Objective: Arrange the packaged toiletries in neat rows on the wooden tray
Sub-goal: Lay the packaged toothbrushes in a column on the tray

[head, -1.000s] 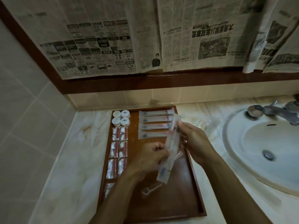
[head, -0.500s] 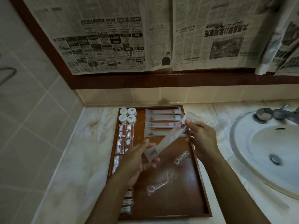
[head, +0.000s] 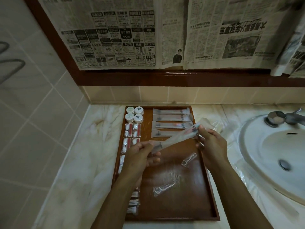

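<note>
From the head view, the dark wooden tray [head: 203, 187] on the marble desk [head: 82, 162] looked mostly arranged: four white round jars [head: 134, 114], a column of red-and-white sachets [head: 132, 132] and four long pale packets [head: 171, 121] sat in rows, while two clear floss-pick packets [head: 163, 189] lay loose. The left hand [head: 140, 156] and right hand [head: 210, 146] each pinched an end of a fifth long translucent packet [head: 177, 139], held slanted just above the tray near the row.

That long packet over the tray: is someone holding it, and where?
Yes. The long packet is held by both ends: the left hand pinches its near end, the right hand its far end.
</note>
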